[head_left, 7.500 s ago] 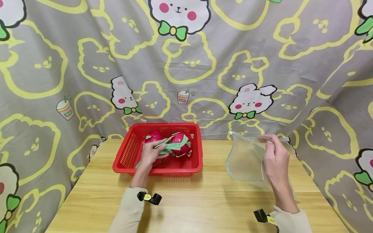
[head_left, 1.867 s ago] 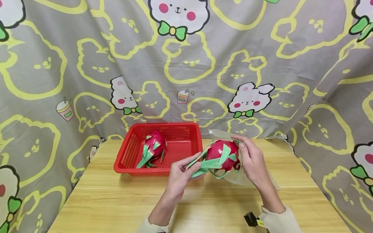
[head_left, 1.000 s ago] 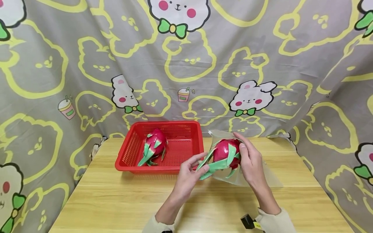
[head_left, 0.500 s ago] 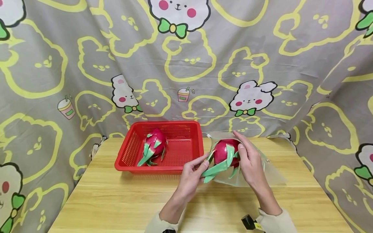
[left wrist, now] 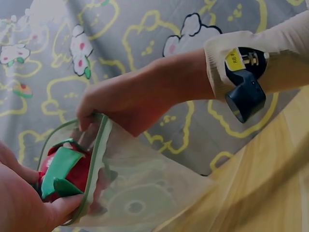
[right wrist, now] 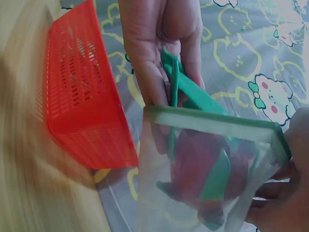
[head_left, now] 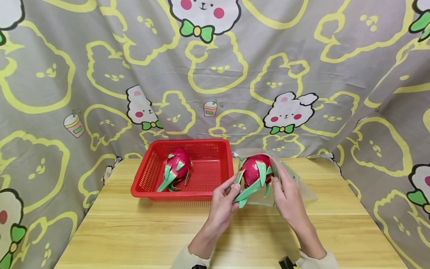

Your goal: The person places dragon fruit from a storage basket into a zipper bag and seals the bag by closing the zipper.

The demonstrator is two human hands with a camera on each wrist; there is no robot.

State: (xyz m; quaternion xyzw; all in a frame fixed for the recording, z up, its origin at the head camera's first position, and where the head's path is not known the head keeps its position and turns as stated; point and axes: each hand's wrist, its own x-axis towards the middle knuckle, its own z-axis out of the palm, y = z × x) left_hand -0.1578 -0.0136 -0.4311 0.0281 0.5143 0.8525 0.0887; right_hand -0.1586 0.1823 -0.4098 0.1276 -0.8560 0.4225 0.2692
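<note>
A magenta dragon fruit (head_left: pixel 255 170) with green leaf flaps sits partly inside the mouth of a translucent bag (head_left: pixel 307 191) with a pale-green edge, above the table. My left hand (head_left: pixel 221 203) pinches the fruit's leafy end, which sticks out of the opening. On the other side, my right hand (head_left: pixel 291 196) grips the bag's rim, its fingers partly hidden behind the bag. Through the bag's wall in the right wrist view, the fruit's body (right wrist: pixel 198 166) shows blurred. A second dragon fruit (head_left: pixel 178 164) lies at the left in the red basket (head_left: pixel 139 191).
The basket stands at the back of the wooden table (head_left: pixel 141 239), just left of the bag and close to my left hand. A grey patterned curtain (head_left: pixel 228 86) hangs behind the table and along both sides.
My left hand has lifted one dragon fruit from the basket and carried it right, into the bag's mouth. Lately both hands, fruit and bag have shifted slightly, and the rim reaches farther around the fruit.
</note>
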